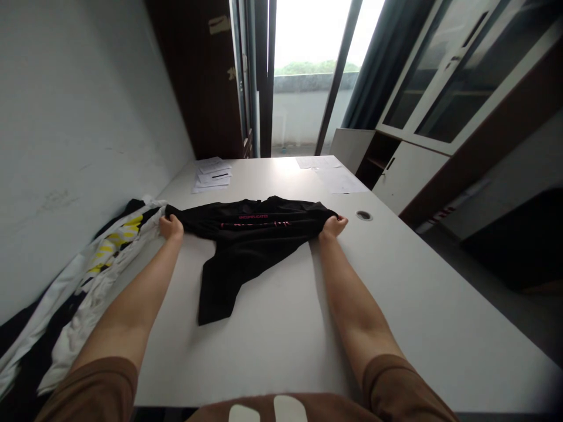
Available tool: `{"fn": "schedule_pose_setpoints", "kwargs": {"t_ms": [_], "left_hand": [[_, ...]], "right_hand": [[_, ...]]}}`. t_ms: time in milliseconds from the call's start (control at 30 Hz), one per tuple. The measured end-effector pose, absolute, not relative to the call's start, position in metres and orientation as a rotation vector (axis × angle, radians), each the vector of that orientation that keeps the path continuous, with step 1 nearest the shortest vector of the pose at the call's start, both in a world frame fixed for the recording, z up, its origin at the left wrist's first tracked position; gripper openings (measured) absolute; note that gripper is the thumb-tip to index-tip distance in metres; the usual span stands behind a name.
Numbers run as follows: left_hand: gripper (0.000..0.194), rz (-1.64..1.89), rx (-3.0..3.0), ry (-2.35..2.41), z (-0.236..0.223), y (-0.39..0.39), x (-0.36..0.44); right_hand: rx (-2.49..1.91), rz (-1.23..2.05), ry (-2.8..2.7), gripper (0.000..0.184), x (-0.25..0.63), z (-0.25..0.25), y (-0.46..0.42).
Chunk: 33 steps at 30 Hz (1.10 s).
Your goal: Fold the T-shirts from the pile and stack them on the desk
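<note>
The black shirt (pixel 250 249) lies directly between the two hands, its long axis running side to side, roughly along the far edge of the table (pixel 281 357), with a narrower flap reaching toward the near edge, left of the middle. Neither hand is nearer: the left hand (pixel 171 227) has its fingers closed on the shirt's left end, beside the heap of clothes (pixel 116 252) along the left edge, and the right hand (pixel 333 226) has its fingers pinched shut on the right end, near the round cable hole (pixel 363 215) toward the right edge (the fingertips are small here, so the exact grip is hard to read). Counted, there are two hands, one black shirt, one cable hole and one heap, whose garments overlap too much to number; two groups of paper lie by the far edge, the left papers (pixel 211 183) near its left corner and the right papers (pixel 338 179) near its right corner.
</note>
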<state>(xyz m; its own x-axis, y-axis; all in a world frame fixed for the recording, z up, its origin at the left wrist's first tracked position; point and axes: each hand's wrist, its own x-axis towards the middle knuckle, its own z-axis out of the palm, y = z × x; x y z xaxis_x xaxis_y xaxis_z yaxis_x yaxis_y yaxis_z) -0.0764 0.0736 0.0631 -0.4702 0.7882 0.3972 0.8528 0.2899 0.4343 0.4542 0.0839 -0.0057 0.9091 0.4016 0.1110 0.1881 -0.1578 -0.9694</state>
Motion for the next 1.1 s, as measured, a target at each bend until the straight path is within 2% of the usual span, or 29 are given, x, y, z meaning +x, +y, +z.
{"fn": "schedule_pose_setpoints", "kwargs": {"t_ms": [100,200,233,300,467,567,700,933,1100], "left_hand": [[0.04,-0.922,-1.708,-2.282,0.056,0.062,-0.052],[0.023,-0.644,-2.507,-1.844,0.05,0.04,-0.014],[0.023,-0.506,-2.738,-1.67,0.048,0.03,0.0],[0.026,-0.357,-2.938,-1.423,0.048,0.007,0.024],[0.032,-0.263,-3.008,-1.149,0.062,-0.053,0.057],[0.03,-0.151,-3.033,-1.103,0.068,-0.077,0.067],[0.012,-0.032,-3.013,-1.163,0.074,-0.092,0.081],[0.021,-0.043,-3.346,-1.151,0.111,-0.137,0.126],[0.02,0.089,-3.538,-1.17,0.108,-0.161,0.167]], "right_hand": [[-1.679,0.1,-0.444,0.031,0.455,0.001,0.08],[-1.667,-0.138,-0.771,0.029,0.44,0.01,0.066],[-1.642,-0.182,-0.912,0.028,0.432,0.012,0.062],[-1.575,-0.12,-1.184,0.027,0.414,0.015,0.057],[-1.483,0.264,-1.919,0.022,0.38,0.004,0.061],[-1.602,0.256,-2.056,0.019,0.37,-0.005,0.064],[-1.652,0.23,-2.104,0.024,0.365,-0.007,0.064],[-1.618,0.268,-2.189,0.03,0.372,-0.005,0.069],[-1.584,0.235,-2.269,0.039,0.381,-0.013,0.074]]}}
